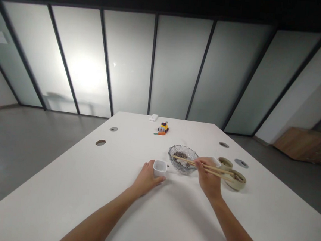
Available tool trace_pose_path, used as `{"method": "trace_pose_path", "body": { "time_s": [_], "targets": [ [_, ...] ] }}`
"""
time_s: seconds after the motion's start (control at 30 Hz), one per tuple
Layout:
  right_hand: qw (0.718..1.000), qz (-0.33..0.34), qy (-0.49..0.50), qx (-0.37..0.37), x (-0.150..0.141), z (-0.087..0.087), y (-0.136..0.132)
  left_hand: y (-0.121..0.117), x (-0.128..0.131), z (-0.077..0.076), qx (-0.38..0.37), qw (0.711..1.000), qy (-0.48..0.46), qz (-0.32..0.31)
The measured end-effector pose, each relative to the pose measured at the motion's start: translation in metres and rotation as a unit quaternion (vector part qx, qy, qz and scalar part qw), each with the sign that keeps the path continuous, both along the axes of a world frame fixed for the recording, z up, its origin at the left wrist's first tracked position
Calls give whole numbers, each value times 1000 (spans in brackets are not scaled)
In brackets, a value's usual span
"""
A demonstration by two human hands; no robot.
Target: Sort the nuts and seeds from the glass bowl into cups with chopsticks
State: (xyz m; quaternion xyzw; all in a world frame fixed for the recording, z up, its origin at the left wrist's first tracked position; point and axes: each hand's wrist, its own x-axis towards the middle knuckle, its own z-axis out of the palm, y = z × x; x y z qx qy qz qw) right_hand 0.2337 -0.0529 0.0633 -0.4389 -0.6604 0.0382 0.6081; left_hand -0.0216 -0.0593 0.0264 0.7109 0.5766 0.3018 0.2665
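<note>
My left hand is wrapped around a small white square cup standing on the table. In my right hand is a pair of wooden chopsticks, their tips pointing left over a clear glass bowl. Small dark seed-like bits lie in that bowl. One dark bit rests on the table between the cup and the bowl. Behind my right hand a white dish is partly hidden. To its right stand two greenish bowls, the nearer bowl holding pieces I cannot make out.
On the white table, farther back, are a toy car, a toy carrot and a white box-like object. Round holes, such as the left one, pierce the tabletop near both sides. Frosted glass panels stand behind.
</note>
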Motion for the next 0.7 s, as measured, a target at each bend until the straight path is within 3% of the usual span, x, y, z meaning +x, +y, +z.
{"method": "trace_pose_path", "body": {
  "time_s": [0.2,0.33,0.7],
  "targets": [
    [985,93,-139,40,-15,-19,-3,4,0,-4,19,997,-70,33],
    [983,103,-142,48,-19,-20,-6,5,0,-4,19,996,-78,35],
    [981,140,-129,-18,-18,-27,-2,3,-1,-8,30,995,-89,25]
  ]
}}
